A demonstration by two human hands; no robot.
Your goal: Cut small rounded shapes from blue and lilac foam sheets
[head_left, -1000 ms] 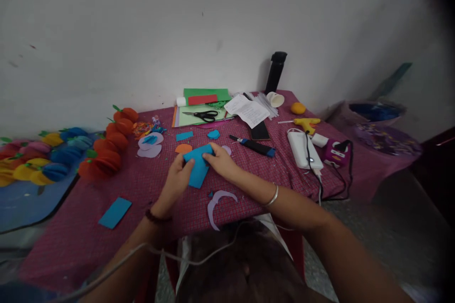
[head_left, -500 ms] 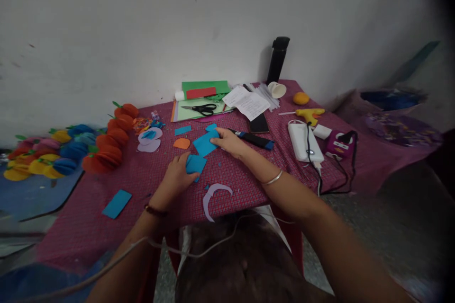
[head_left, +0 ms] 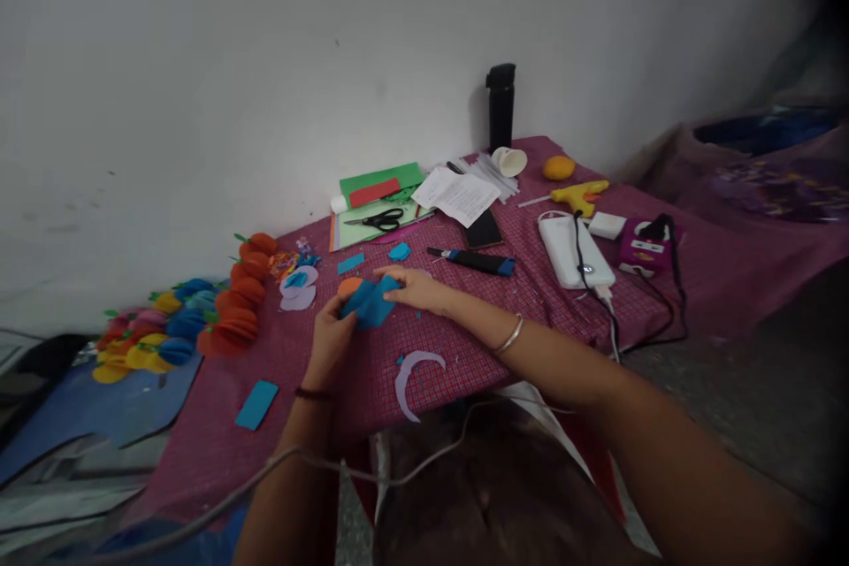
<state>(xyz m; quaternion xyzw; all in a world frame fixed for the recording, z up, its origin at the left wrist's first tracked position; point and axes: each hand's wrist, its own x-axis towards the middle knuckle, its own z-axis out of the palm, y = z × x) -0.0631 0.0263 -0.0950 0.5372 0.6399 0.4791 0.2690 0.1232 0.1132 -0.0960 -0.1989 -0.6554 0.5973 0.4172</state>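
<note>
My left hand and my right hand meet over the middle of a table with a magenta checked cloth. Both pinch blue paper pieces held just above the cloth, the left from below, the right from the upper right. An orange paper half-circle lies right behind them. A lilac paper crescent lies near the front edge. A bracelet is on each wrist.
Scissors on green sheets, a black and blue cutter, a phone, a yellow glue gun, a white power bank with cables and a black bottle stand behind. Paper pumpkins line the left. A blue strip lies front left.
My hands, which had pulled two blue pieces apart half a second ago, have come together again and hold them overlapped. The view has swung to the left.
</note>
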